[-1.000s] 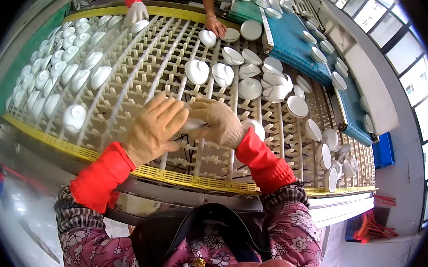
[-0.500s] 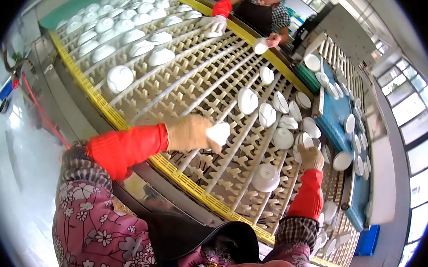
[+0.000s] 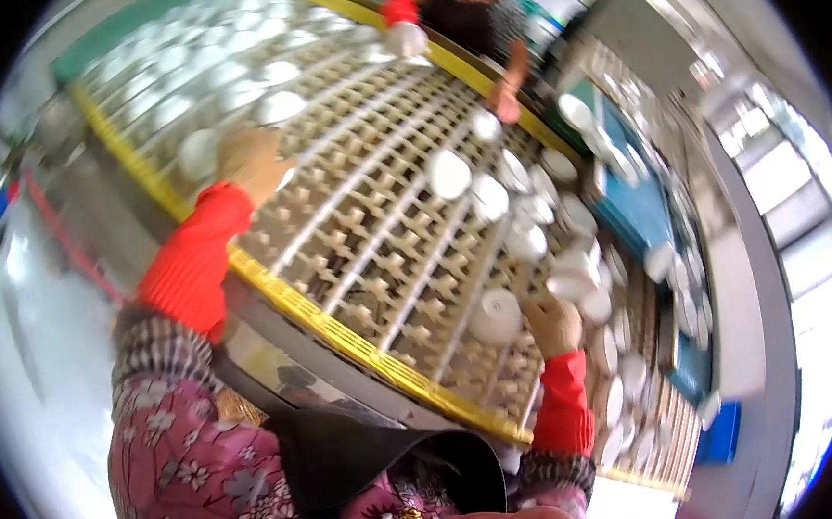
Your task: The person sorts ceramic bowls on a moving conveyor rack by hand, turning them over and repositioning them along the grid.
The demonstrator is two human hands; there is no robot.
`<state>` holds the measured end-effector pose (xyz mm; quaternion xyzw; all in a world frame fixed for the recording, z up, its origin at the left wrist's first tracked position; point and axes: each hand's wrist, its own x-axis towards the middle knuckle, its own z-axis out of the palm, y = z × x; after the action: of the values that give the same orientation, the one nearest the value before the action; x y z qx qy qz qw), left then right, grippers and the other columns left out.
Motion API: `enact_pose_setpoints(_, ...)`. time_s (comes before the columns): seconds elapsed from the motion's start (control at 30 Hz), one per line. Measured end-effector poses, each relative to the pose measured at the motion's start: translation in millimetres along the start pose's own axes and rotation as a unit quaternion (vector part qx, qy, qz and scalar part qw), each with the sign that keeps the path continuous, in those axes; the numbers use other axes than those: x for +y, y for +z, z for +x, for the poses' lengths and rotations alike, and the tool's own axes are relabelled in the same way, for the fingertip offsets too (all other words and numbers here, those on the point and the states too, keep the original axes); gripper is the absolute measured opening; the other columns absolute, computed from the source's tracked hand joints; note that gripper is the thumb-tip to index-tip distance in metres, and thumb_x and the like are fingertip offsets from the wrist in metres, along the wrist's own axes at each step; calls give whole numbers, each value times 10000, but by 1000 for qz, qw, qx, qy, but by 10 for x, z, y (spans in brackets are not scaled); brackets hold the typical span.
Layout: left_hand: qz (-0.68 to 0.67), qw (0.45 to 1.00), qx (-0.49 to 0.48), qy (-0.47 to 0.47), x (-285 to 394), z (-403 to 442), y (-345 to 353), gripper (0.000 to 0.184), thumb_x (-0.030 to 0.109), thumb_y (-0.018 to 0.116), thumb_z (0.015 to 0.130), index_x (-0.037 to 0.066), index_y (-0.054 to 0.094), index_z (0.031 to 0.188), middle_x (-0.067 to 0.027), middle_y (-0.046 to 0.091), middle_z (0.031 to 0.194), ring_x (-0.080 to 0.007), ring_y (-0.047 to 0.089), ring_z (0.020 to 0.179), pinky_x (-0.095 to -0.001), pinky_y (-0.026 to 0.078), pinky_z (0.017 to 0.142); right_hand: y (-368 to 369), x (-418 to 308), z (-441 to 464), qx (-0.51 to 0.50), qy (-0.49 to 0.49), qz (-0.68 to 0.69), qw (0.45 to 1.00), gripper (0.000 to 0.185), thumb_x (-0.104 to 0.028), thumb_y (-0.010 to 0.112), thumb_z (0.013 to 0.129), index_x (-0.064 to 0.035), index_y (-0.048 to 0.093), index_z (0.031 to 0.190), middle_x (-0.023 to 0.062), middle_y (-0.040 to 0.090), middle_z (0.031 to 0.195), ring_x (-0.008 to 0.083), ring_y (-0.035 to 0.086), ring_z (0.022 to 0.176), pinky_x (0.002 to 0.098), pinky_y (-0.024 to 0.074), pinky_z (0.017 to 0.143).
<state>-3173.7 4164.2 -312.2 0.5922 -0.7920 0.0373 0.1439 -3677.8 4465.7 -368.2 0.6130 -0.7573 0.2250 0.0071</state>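
My left hand [image 3: 253,165], in a tan glove with a red cuff, is at the left of the slatted conveyor. Its fingers are closed round a small white bowl [image 3: 286,178], of which only an edge shows. A white bowl [image 3: 199,155] lies just behind that hand. My right hand [image 3: 551,325], gloved the same way, is closed at the rim of a tilted white bowl [image 3: 573,276]; blur softens the fingers. Left of it, an upturned white bowl [image 3: 494,318] rests on the conveyor [image 3: 373,200]. Several more white bowls [image 3: 526,240] cluster beyond.
Rows of upturned bowls [image 3: 170,60] cover the far left. A yellow edge rail [image 3: 344,337] runs along my side. Across the conveyor, a co-worker's gloved hand [image 3: 406,40] touches the bowls. A blue belt [image 3: 633,211] carrying bowls lies to the right.
My left hand has swung left and farther out with its bowl. My right hand has shifted left and slightly down beside the upturned bowl. The view has turned and blurred.
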Motion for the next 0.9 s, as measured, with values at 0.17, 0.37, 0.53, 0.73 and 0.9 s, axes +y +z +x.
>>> enact_pose_setpoints(0.17, -62, 962, -48, 262, 877, -363, -58, 551, 440, 876, 939, 29, 796, 1297, -146, 791, 1236, -308, 683, 1225, -449, 468, 1174, -212, -77, -286, 83, 187, 58, 977, 343, -384, 792, 1005, -67, 831, 879, 205, 750, 826, 389, 749, 801, 487, 572, 750)
enact_pose_setpoints(0.37, -55, 922, -76, 376, 1147, -630, 217, 678, 437, 911, 876, 15, 743, 1380, -112, 722, 1150, -326, 645, 1198, -446, 540, 1088, -117, 918, 52, 251, 263, 181, 914, 712, -417, 907, 938, 24, 740, 1472, 251, 784, 1397, 292, 730, 1352, 401, 546, 1145)
enact_pose_setpoints(0.53, -73, 915, -78, 389, 1191, -639, 338, 642, 447, 921, 861, 8, 789, 1311, -101, 727, 1082, -321, 644, 1168, -441, 544, 1077, 51, 1263, 621, 78, 247, 140, 956, 627, -469, 778, 1040, 99, 793, 1303, 239, 817, 1174, 308, 798, 1043, 429, 615, 898)
enact_pose_setpoints(0.73, -133, 912, -77, 381, 1324, -640, 318, 579, 411, 915, 878, 9, 804, 1279, -122, 747, 1035, -324, 656, 1135, -448, 558, 1016, -189, 1211, 1087, -157, 329, 125, 923, 487, -285, 757, 1024, 98, 776, 1323, 299, 805, 1148, 391, 818, 1024, 474, 675, 849)
enact_pose_setpoints(0.9, -178, 890, -23, 420, 1614, -709, 31, 741, 423, 958, 810, 2, 745, 1380, -177, 744, 1252, -359, 662, 1267, -473, 505, 1189, -170, 966, 856, -103, 180, 305, 929, 321, -92, 746, 973, 90, 787, 1234, 231, 808, 1230, 276, 804, 1065, 371, 654, 938)
